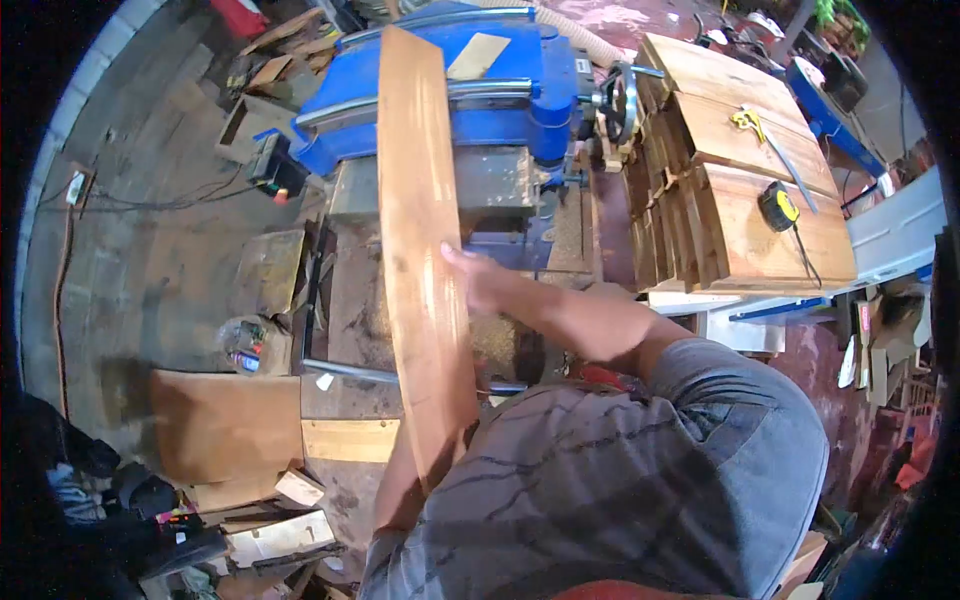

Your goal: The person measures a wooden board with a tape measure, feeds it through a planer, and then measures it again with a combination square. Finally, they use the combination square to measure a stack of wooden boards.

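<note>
One long board (pixel 420 240) runs lengthwise from the chest toward the blue planer (pixel 520 90); the right hand (pixel 478 280) grips its right edge mid-length, fingers wrapped. The left hand is hidden beneath the near end; its grip cannot be told.

- Wearing a grey short-sleeved T-shirt (pixel 620 500), heathered, streaked with darker wavy lines across the front.
- Plainer, bluish grey on the right shoulder and sleeve (pixel 745 400), the cuff ending above the elbow.
- Bare from that sleeve down the right forearm to the right hand (pixel 480 280).
- Bare left arm (pixel 397 490) showing below the shirt's other side, its hand hidden from view.
- No gloves, watch or rings visible.
</note>
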{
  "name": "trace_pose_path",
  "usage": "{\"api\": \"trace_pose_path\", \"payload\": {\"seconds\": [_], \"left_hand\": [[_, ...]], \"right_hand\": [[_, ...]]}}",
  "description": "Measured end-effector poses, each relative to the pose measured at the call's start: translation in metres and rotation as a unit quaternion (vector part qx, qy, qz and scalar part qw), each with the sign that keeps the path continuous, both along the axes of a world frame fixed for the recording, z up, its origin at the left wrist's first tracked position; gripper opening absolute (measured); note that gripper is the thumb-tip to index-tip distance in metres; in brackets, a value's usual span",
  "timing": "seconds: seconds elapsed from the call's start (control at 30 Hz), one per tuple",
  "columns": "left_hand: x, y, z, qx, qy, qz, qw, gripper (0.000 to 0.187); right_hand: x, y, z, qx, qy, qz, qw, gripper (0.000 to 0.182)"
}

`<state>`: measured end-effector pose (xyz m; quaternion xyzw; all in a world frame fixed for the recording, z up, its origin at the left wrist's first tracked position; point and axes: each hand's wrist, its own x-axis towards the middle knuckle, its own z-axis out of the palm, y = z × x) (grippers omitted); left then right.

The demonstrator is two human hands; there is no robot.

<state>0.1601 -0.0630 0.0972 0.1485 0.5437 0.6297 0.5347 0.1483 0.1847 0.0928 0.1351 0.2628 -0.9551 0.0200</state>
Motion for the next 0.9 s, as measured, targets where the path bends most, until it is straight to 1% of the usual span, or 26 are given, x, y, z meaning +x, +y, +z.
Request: {"api": "trace_pose_path", "payload": {"seconds": [0.07, 0.1, 0.13, 0.17, 0.2, 0.23, 0.27, 0.3, 0.33, 0.37, 0.4, 0.43, 0.47, 0.5, 0.53, 0.57, 0.6, 0.63, 0.67, 0.7, 0.73, 0.77, 0.8, 0.83, 0.87, 0.9], "left_hand": [[-0.016, -0.038, 0.015, -0.06, -0.124, 0.112, 0.984, 0.055], [-0.026, -0.058, 0.021, -0.091, -0.185, 0.165, 0.964, 0.051], [-0.038, -0.079, 0.016, -0.106, -0.215, 0.189, 0.952, 0.05], [-0.051, -0.101, 0.012, -0.12, -0.243, 0.215, 0.938, 0.048], [-0.06, -0.135, -0.011, -0.109, -0.162, 0.161, 0.967, 0.043], [-0.057, -0.153, -0.02, -0.105, -0.121, 0.126, 0.979, 0.041], [-0.054, -0.171, -0.03, -0.099, -0.079, 0.093, 0.988, 0.038], [-0.04, -0.17, -0.036, -0.194, 0.141, 0.119, 0.964, 0.035], [-0.025, -0.161, -0.041, -0.271, 0.354, 0.141, 0.884, 0.032], [-0.009, -0.144, -0.005, -0.28, 0.398, 0.151, 0.86, 0.035], [-0.006, -0.141, -0.011, -0.272, 0.403, 0.142, 0.862, 0.035], [0.0, -0.15, -0.021, -0.283, 0.38, 0.163, 0.865, 0.035], [0.005, -0.162, -0.027, -0.296, 0.356, 0.185, 0.867, 0.035], [0.007, -0.166, -0.03, -0.29, 0.358, 0.183, 0.868, 0.035], [0.009, -0.17, -0.034, -0.287, 0.343, 0.202, 0.871, 0.035], [0.016, -0.178, -0.036, -0.288, 0.327, 0.22, 0.873, 0.035], [0.019, -0.194, -0.046, -0.289, 0.326, 0.222, 0.872, 0.035], [0.016, -0.209, -0.06, -0.31, 0.338, 0.213, 0.863, 0.036], [0.014, -0.209, -0.071, -0.328, 0.349, 0.208, 0.853, 0.036], [0.018, -0.202, -0.06, -0.288, 0.346, 0.215, 0.867, 0.036], [0.016, -0.202, -0.065, -0.292, 0.343, 0.225, 0.864, 0.036], [0.011, -0.211, -0.073, -0.297, 0.329, 0.196, 0.875, 0.037], [0.014, -0.22, -0.076, -0.306, 0.312, 0.168, 0.883, 0.038], [0.023, -0.207, -0.07, -0.304, 0.322, 0.205, 0.873, 0.043], [0.025, -0.2, -0.059, -0.321, 0.319, 0.213, 0.866, 0.043], [0.026, -0.192, -0.049, -0.334, 0.273, 0.208, 0.878, 0.044]], "right_hand": [[0.008, -0.024, 0.018, 0.07, 0.044, -0.048, 0.995, 0.052], [0.017, -0.033, 0.029, 0.077, 0.073, -0.032, 0.994, 0.054], [0.018, -0.046, 0.033, 0.077, 0.074, -0.031, 0.994, 0.054], [0.02, -0.061, 0.035, 0.126, 0.011, -0.07, 0.99, 0.054], [0.023, -0.076, 0.035, 0.171, -0.054, -0.109, 0.978, 0.054], [0.027, -0.093, 0.036, 0.168, -0.056, -0.112, 0.978, 0.054], [0.029, -0.106, 0.038, 0.251, -0.085, -0.099, 0.959, 0.052], [0.033, -0.105, 0.037, 0.295, -0.103, -0.1, 0.945, 0.052], [0.038, -0.103, 0.036, 0.337, -0.123, -0.1, 0.928, 0.052], [0.044, -0.089, 0.03, 0.415, -0.071, 0.026, 0.907, 0.05], [0.047, -0.071, 0.028, 0.481, -0.018, 0.15, 0.864, 0.049], [0.044, -0.039, 0.031, 0.632, 0.029, 0.115, 0.766, 0.039], [0.037, 0.008, 0.035, 0.76, 0.074, 0.082, 0.64, 0.031], [0.042, 0.066, 0.052, 0.825, 0.029, -0.102, 0.555, 0.03], [0.047, 0.123, 0.069, 0.842, -0.05, -0.276, 0.46, 0.03], [0.041, 0.203, 0.079, 0.775, -0.208, -0.362, 0.474, 0.025], [0.049, 0.26, 0.088, 0.757, -0.261, -0.502, 0.326, 0.036], [0.061, 0.299, 0.107, 0.681, -0.419, -0.438, 0.41, 0.052], [0.065, 0.392, 0.061, 0.656, -0.386, -0.397, 0.513, 0.057], [0.061, 0.43, 0.029, 0.698, -0.397, -0.343, 0.488, 0.058], [0.057, 0.466, -0.001, 0.738, -0.402, -0.291, 0.458, 0.061], [0.052, 0.444, -0.005, 0.745, -0.418, -0.35, 0.384, 0.057], [0.055, 0.424, -0.01, 0.706, -0.39, -0.398, 0.438, 0.048], [0.059, 0.405, -0.016, 0.661, -0.359, -0.446, 0.485, 0.038], [0.064, 0.39, -0.024, 0.669, -0.361, -0.453, 0.466, 0.03], [0.069, 0.377, -0.034, 0.726, -0.302, -0.461, 0.411, 0.03]]}}
